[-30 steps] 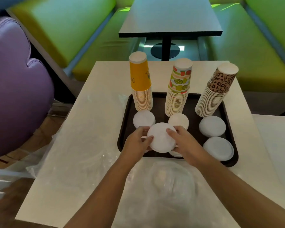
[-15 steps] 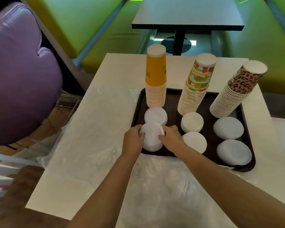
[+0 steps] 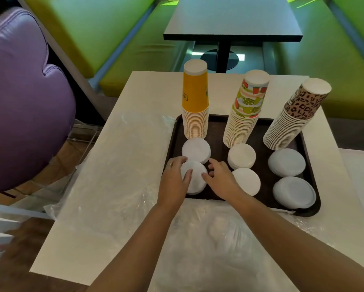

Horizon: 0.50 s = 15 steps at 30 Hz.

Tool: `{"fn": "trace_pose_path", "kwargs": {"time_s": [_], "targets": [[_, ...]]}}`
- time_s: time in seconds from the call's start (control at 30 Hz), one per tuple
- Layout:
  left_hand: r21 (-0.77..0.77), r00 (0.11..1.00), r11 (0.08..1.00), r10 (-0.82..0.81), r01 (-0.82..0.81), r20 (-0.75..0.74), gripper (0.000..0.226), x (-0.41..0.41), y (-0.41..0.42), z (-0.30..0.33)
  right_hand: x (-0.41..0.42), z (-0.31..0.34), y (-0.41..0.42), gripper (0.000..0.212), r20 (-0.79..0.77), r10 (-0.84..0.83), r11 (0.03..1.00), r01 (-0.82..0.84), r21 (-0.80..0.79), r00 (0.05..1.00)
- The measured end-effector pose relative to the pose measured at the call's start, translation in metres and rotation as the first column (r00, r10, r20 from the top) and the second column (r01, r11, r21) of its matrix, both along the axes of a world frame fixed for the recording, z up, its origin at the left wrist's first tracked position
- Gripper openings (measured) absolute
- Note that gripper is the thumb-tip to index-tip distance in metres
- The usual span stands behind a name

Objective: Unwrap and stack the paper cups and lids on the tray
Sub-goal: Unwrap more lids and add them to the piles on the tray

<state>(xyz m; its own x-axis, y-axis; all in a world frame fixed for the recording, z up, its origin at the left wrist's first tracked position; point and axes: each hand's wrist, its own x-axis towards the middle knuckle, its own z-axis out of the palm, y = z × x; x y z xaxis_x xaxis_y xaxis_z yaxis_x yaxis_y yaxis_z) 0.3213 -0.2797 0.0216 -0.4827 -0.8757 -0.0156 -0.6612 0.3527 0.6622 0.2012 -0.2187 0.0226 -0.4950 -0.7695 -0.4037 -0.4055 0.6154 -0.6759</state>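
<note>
Left grip [image 3: 174,179] and right grip [image 3: 220,178] curl around a lid stack [image 3: 194,183] from either side on the tray [image 3: 219,144], second lid stack [image 3: 195,149] touching just beyond them.

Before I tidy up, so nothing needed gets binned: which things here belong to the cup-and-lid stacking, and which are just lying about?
In the job: tray, yellow cup stack, fruit-print cup stack, leopard-print cup stack, near-left lid stack held by left hand and right hand, five other lid stacks.
Lying about: loose plastic wrap, purple chair, dark table, green benches.
</note>
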Motion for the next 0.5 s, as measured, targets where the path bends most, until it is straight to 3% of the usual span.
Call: {"fn": "trace_pose_path", "kwargs": {"time_s": [0.13,0.23,0.3,0.5], "targets": [[-0.031,0.982,0.987,-0.16,0.158,-0.097,0.025,-0.004,0.026,0.027,-0.005,0.019,0.028,0.047,0.068,-0.057,0.988,0.067,-0.142,0.996],[0.038,0.962,0.974,-0.215,0.224,-0.166,0.018,-0.009,0.048,0.042,-0.01,0.032,0.052,0.04,0.086,-0.053,0.982,0.068,-0.175,0.995],[0.108,0.958,0.954,-0.267,0.279,-0.107,0.015,-0.009,0.061,0.047,-0.012,0.037,0.07,0.038,0.095,-0.047,0.978,0.066,-0.2,0.994],[0.376,0.89,0.868,-0.415,0.326,0.188,0.045,0.005,0.099,0.04,-0.007,0.038,0.129,0.041,-0.018,-0.085,0.983,0.081,-0.163,0.996]]}}
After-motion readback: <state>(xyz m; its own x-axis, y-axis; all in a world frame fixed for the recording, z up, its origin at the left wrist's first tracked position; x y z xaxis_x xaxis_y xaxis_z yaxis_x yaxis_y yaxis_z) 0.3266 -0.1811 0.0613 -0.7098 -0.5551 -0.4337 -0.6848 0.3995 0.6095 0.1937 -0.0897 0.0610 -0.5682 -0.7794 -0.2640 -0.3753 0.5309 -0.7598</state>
